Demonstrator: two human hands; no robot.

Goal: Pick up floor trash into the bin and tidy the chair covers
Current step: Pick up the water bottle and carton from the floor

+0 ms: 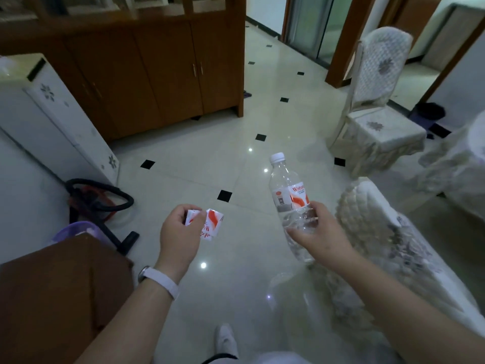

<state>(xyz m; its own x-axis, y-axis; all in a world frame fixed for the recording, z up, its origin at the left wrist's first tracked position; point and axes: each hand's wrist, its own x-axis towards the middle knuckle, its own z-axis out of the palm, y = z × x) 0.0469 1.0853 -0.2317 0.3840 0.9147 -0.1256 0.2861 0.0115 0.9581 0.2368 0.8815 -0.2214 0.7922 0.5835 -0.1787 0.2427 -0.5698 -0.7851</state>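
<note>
Now left hand [178,229] gripping wrapper [210,224], right hand [319,232] holding bottle [288,190]

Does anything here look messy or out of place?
The near chair cover at right looks rumpled and skewed, unlike the neater far chair cover. A black hose sprawls on the floor at left. The left hand pinches a crumpled wrapper; the right hand holds a clear bottle.

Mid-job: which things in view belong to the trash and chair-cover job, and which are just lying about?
Job: plastic bottle, held by right hand; red-and-white wrapper, held by left hand; far chair cover; near chair cover; dark container, possibly the bin.
Lying about: wooden cabinet; black hose; purple tub; white unit.
</note>
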